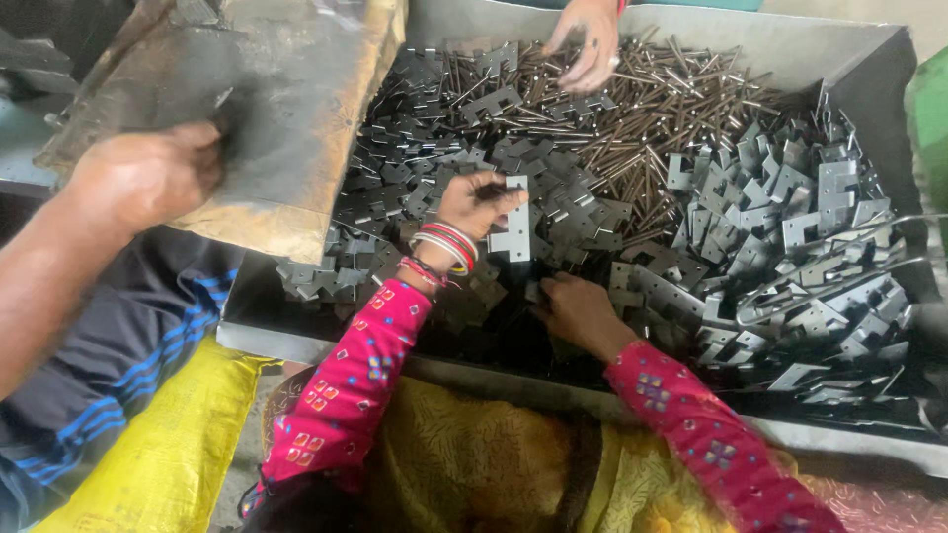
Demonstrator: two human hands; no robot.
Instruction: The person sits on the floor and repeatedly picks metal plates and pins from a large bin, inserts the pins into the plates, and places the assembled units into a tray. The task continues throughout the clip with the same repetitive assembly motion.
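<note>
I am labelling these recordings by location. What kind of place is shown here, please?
Probably a small metal-parts workshop or factory sorting station. A large metal tray holds heaps of stamped grey metal brackets and thin rods. The left hand holds one bracket; other people's hands work alongside.

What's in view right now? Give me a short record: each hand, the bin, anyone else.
left hand: holds a flat grey bracket above the pile
right hand: down among the brackets at the near edge, grip unclear
bin: grey metal tray, full of brackets and thin rods
others: one hand reaching into the rods from the far side; another hand at left on a worn metal sheet
</note>
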